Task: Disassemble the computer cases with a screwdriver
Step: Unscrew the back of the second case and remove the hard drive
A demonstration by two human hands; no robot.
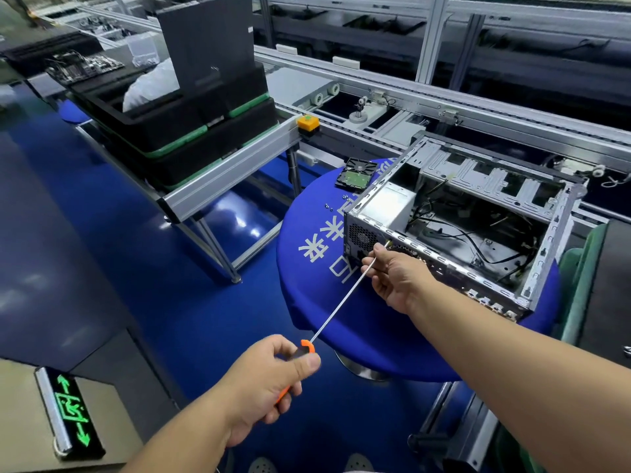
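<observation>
An open grey metal computer case point(546, 254) lies on its side on a round table with a blue cloth point(341, 312); loose black cables fill its inside. A long screwdriver point(338, 305) with an orange and black handle reaches up to the case's rear panel near the power-supply grille. My left hand point(269, 380) grips the handle low in the view. My right hand point(392, 274) pinches the thin shaft close to its tip, right at the rear panel. The tip itself is hidden by my fingers.
A removed hard drive point(356, 174) and a few loose screws point(329, 207) lie on the cloth beyond the case. Stacked black trays point(191, 131) sit on an aluminium stand at the left. A conveyor line point(409, 97) with an orange button point(308, 121) runs behind.
</observation>
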